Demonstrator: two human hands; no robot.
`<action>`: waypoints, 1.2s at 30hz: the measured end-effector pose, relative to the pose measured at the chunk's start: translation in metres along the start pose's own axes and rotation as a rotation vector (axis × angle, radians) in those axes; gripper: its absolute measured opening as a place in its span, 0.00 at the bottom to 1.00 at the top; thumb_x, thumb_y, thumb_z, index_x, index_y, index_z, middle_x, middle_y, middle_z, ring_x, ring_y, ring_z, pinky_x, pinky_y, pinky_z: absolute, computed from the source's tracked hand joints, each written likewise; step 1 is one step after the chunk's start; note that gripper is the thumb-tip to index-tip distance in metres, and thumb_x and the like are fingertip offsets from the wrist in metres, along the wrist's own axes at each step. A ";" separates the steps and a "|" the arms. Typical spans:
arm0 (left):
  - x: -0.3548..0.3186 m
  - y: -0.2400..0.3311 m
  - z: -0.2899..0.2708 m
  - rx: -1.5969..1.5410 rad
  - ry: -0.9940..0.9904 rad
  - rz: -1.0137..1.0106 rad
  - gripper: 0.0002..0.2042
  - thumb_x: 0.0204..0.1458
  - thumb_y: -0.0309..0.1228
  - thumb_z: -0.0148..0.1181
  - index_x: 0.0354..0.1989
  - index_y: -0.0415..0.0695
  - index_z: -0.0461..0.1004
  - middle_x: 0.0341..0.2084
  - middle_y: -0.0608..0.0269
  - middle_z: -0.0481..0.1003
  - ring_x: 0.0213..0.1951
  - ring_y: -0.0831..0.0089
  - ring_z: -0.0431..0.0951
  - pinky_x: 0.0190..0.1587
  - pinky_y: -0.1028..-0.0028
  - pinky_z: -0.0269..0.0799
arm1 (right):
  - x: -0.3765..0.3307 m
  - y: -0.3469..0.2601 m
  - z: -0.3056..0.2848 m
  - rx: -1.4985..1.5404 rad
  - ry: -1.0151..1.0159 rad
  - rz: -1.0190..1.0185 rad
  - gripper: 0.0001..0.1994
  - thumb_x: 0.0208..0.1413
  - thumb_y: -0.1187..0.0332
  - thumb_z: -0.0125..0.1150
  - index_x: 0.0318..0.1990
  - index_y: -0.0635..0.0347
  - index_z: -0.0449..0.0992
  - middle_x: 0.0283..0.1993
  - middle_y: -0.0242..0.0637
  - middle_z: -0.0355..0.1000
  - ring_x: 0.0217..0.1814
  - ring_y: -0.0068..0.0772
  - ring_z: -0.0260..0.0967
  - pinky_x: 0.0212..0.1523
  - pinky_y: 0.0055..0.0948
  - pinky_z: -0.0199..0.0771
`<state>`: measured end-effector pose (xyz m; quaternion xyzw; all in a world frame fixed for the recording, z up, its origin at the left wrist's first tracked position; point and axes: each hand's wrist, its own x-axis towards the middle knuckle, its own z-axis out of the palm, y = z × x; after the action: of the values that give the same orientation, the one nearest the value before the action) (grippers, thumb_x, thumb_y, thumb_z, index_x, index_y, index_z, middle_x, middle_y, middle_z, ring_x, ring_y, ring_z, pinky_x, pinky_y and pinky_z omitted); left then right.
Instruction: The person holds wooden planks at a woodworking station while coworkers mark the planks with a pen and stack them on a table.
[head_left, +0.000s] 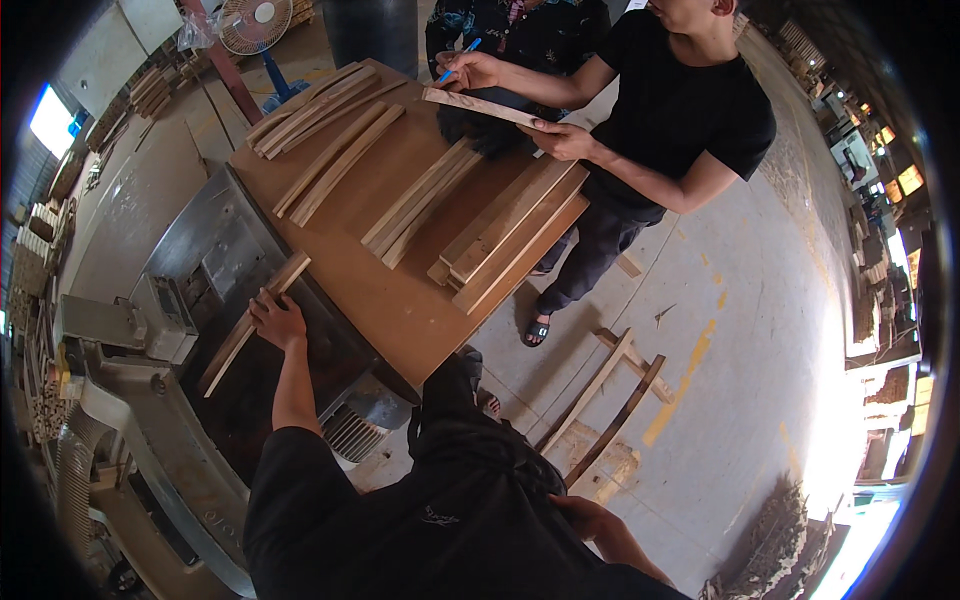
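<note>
My left hand [277, 318] reaches over the dark metal machine table [225, 225], its fingers wrapped round a narrow wooden strip [232, 352]. The strip lies at a slant, its upper end close to the brown board tabletop [345, 265]. Down by my right hip, my right hand [582, 517] rests against my black clothing, with its fingers mostly hidden. On the brown tabletop lie curved wooden strips [345, 150], a middle bundle of strips [420, 205] and a stack of thicker wooden pieces [515, 225].
Across the tabletop, a person in black [690, 110] holds a wooden piece [480, 105] and a blue pen [460, 60]. Another person [520, 40] in dark gloves touches the middle bundle. A machine housing [130, 400] stands at left, a wooden frame [610, 400] on the floor at right.
</note>
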<state>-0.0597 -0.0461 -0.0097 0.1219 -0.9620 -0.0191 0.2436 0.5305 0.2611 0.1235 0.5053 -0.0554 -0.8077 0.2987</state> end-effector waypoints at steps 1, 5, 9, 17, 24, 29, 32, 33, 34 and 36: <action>0.000 -0.002 0.002 0.002 0.000 -0.002 0.24 0.58 0.47 0.52 0.62 0.53 0.65 0.62 0.52 0.60 0.64 0.50 0.60 0.55 0.53 0.68 | -0.001 -0.001 0.002 -0.009 0.031 -0.009 0.23 0.58 0.61 0.62 0.55 0.69 0.70 0.56 0.50 0.72 0.57 0.45 0.70 0.65 0.44 0.64; -0.001 -0.003 0.002 -0.008 0.027 0.013 0.24 0.58 0.46 0.53 0.62 0.54 0.65 0.61 0.53 0.60 0.63 0.50 0.60 0.54 0.54 0.69 | -0.001 -0.003 -0.005 0.009 -0.079 0.072 0.23 0.58 0.61 0.62 0.55 0.69 0.70 0.56 0.50 0.72 0.58 0.45 0.70 0.65 0.43 0.64; 0.000 -0.002 0.002 -0.015 0.025 0.013 0.24 0.58 0.46 0.53 0.62 0.54 0.66 0.61 0.53 0.61 0.63 0.51 0.60 0.54 0.54 0.69 | 0.007 0.000 -0.016 0.057 -0.130 0.056 0.23 0.58 0.61 0.63 0.55 0.69 0.69 0.56 0.50 0.72 0.58 0.45 0.70 0.65 0.43 0.64; 0.000 0.003 -0.006 0.001 -0.014 -0.018 0.24 0.58 0.47 0.52 0.63 0.55 0.65 0.62 0.54 0.60 0.64 0.53 0.59 0.54 0.54 0.69 | -0.001 0.002 -0.003 0.018 -0.018 0.012 0.23 0.57 0.62 0.63 0.55 0.69 0.69 0.56 0.49 0.72 0.58 0.45 0.70 0.65 0.43 0.64; 0.000 0.000 -0.001 -0.010 -0.031 -0.021 0.25 0.58 0.47 0.52 0.64 0.55 0.64 0.63 0.54 0.58 0.65 0.53 0.58 0.57 0.54 0.66 | -0.004 0.002 0.006 -0.030 0.076 -0.045 0.24 0.57 0.62 0.64 0.55 0.69 0.69 0.56 0.49 0.72 0.58 0.45 0.70 0.64 0.43 0.64; 0.000 -0.002 0.002 -0.022 -0.029 -0.014 0.25 0.59 0.47 0.52 0.64 0.55 0.64 0.63 0.54 0.58 0.65 0.53 0.58 0.58 0.54 0.65 | -0.004 -0.002 0.001 -0.045 0.147 -0.044 0.23 0.57 0.62 0.64 0.54 0.70 0.69 0.56 0.49 0.72 0.58 0.45 0.70 0.65 0.43 0.64; -0.001 -0.002 0.002 -0.021 -0.028 -0.013 0.25 0.59 0.46 0.52 0.64 0.55 0.64 0.63 0.53 0.58 0.65 0.52 0.58 0.57 0.53 0.65 | 0.001 -0.007 -0.012 0.045 -0.092 0.079 0.20 0.57 0.63 0.63 0.54 0.65 0.72 0.55 0.44 0.73 0.58 0.43 0.70 0.65 0.49 0.63; -0.001 -0.002 0.001 -0.013 -0.040 -0.015 0.25 0.59 0.46 0.52 0.64 0.54 0.64 0.63 0.53 0.58 0.65 0.52 0.58 0.56 0.53 0.66 | 0.002 -0.005 -0.012 0.030 -0.041 0.051 0.20 0.57 0.63 0.63 0.54 0.65 0.71 0.55 0.44 0.73 0.58 0.43 0.70 0.65 0.49 0.63; -0.001 -0.002 0.001 -0.013 -0.040 -0.015 0.25 0.59 0.46 0.52 0.64 0.54 0.64 0.63 0.53 0.58 0.65 0.52 0.58 0.56 0.53 0.66 | 0.001 -0.004 -0.011 0.016 0.010 0.022 0.20 0.57 0.63 0.63 0.54 0.65 0.71 0.56 0.44 0.72 0.58 0.42 0.69 0.65 0.48 0.63; -0.001 -0.002 -0.001 -0.018 -0.033 -0.005 0.25 0.59 0.46 0.52 0.63 0.54 0.64 0.63 0.54 0.58 0.65 0.52 0.58 0.55 0.53 0.67 | 0.002 -0.005 -0.015 0.041 -0.058 0.051 0.20 0.57 0.63 0.63 0.54 0.65 0.71 0.56 0.44 0.72 0.58 0.42 0.69 0.65 0.48 0.63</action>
<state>-0.0584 -0.0478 -0.0097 0.1220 -0.9653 -0.0305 0.2288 0.5404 0.2673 0.1127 0.4861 -0.0936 -0.8129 0.3068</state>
